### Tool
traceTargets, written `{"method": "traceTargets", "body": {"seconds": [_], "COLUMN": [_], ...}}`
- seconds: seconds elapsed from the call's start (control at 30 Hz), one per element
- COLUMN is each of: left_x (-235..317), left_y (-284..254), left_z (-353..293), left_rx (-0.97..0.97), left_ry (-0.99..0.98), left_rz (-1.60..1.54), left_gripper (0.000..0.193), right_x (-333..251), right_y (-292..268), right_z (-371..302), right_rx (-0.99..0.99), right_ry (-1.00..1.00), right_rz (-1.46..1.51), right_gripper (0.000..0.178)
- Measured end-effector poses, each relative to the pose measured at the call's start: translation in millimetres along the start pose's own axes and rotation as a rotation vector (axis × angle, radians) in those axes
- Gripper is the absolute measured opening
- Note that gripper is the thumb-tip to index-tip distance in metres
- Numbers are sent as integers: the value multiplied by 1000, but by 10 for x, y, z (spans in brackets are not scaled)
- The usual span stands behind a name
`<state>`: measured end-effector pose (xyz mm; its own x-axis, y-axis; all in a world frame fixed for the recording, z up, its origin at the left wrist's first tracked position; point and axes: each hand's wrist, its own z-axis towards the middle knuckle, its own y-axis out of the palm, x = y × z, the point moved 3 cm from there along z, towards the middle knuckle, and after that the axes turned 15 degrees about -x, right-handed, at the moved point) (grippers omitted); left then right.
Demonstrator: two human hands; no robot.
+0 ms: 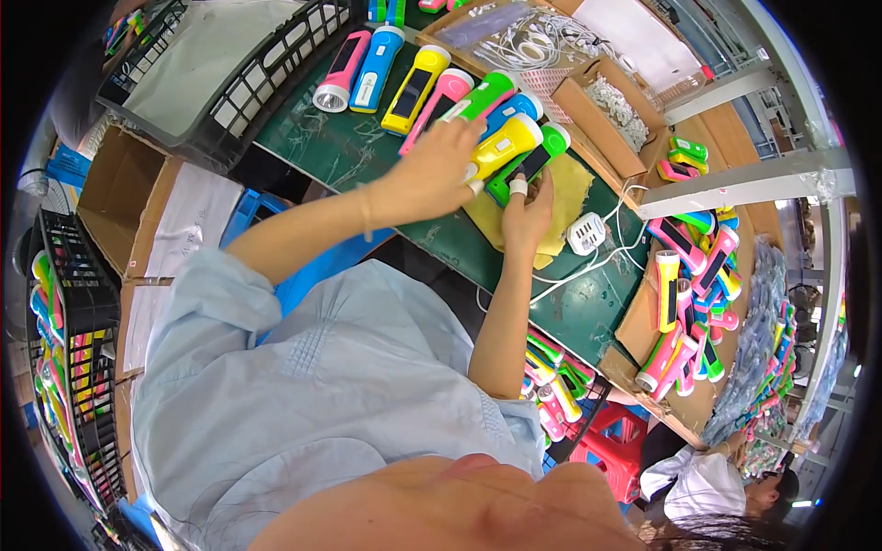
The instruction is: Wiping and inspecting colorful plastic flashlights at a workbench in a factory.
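Observation:
My left hand (435, 170) is closed at the tail of a yellow flashlight (508, 141), its thumb against the lower end. Its fingers also overlap a green flashlight (489, 95), and their grip is partly hidden. My right hand (528, 213) is wrapped round a green flashlight with a dark panel (536, 163), tilted over a yellow cloth (567, 196). White covers sit on a finger of the right hand and the left thumb. Pink (344, 70), blue (378, 68) and yellow (416, 89) flashlights lie in a row beyond my left hand.
A white multi-port charger (586, 234) with cables sits on the green table (579, 308). Behind stand a box of small white parts (614, 112) and coiled white cables (537, 44). Flashlights are heaped at right (695, 294); a black crate (220, 110) is at left. A person (703, 487) sits lower right.

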<state>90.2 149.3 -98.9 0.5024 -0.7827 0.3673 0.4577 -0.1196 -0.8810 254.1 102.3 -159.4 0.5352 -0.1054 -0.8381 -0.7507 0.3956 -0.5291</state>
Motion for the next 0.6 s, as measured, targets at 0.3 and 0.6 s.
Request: {"method": "traceTargets", "body": {"seconds": [0.3, 0.6], "left_x": [89, 452], "left_y": [153, -203], "left_z": [-24, -564], "left_rx": [-39, -426], "left_ry": [-116, -24], "left_rz": [-124, -745], "left_gripper": [67, 64], "right_x": [-116, -823], "right_y": [-120, -320], "right_z": [-93, -507], "right_rx": [25, -463], "right_ry": [-55, -330], "right_rz": [202, 778], "right_gripper": [39, 49]}}
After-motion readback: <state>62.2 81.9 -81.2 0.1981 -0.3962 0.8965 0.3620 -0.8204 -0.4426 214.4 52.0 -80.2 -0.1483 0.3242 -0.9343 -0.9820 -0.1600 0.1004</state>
